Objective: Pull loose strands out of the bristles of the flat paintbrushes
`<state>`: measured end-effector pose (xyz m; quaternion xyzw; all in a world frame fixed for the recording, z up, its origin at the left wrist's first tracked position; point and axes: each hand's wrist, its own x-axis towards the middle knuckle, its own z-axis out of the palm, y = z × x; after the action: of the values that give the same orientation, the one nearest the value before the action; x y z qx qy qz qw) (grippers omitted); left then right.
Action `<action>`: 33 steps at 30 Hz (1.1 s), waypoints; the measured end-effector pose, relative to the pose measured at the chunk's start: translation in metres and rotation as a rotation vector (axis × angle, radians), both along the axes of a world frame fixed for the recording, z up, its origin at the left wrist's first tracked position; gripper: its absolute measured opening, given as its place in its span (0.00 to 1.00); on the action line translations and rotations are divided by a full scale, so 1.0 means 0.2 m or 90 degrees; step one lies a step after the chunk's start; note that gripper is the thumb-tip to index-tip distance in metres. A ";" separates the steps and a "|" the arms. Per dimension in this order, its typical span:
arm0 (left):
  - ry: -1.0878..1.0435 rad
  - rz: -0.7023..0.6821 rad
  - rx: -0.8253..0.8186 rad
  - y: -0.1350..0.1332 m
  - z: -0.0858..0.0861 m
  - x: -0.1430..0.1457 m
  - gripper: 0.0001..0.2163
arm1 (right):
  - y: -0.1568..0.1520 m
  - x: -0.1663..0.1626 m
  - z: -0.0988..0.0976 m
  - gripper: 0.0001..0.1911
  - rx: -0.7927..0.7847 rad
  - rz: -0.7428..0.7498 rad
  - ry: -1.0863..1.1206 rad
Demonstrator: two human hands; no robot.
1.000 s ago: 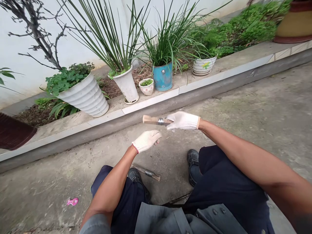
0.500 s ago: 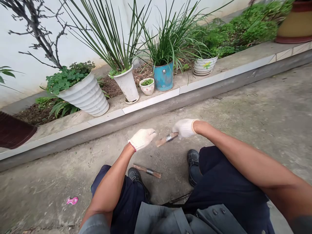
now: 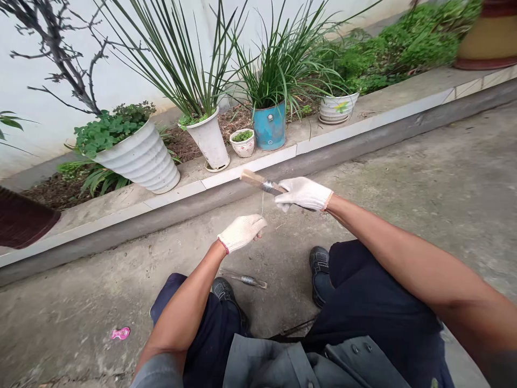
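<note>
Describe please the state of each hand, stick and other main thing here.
Held stick: off the ground, wrapped partway along.
Right hand: gloved, closed on the held stick.
Pale strand: thin, nearly straight.
Left hand: gloved, pinching the pale strand.
Lower stick: lying on the ground, also wrapped.
Blue pot: standing, planted.
Small pot: standing, planted.
White ridged pot: planted.
Pink item: lying on the ground.

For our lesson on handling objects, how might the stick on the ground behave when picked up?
The lying stick is probably stiff: the similar held stick juts from the right hand without drooping. It may be light, since that hand alone supports the held one. Tipping looks unlikely, as it lies flat.
</note>
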<state>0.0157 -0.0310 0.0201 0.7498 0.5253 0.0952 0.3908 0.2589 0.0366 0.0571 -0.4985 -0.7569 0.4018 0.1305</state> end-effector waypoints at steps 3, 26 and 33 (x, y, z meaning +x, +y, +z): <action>0.049 -0.027 -0.007 -0.01 0.00 0.01 0.18 | 0.05 0.01 -0.05 0.15 0.097 -0.056 -0.149; 0.021 0.015 0.026 0.01 -0.02 -0.01 0.18 | 0.01 -0.01 -0.06 0.16 0.097 0.061 -0.164; 0.123 -0.070 -0.001 -0.03 0.00 0.02 0.15 | 0.04 -0.04 -0.13 0.17 0.198 0.014 -0.443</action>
<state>0.0191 -0.0363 0.0206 0.7832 0.5185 0.0004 0.3432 0.2503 0.0438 0.0304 -0.5711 -0.8133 0.0904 -0.0643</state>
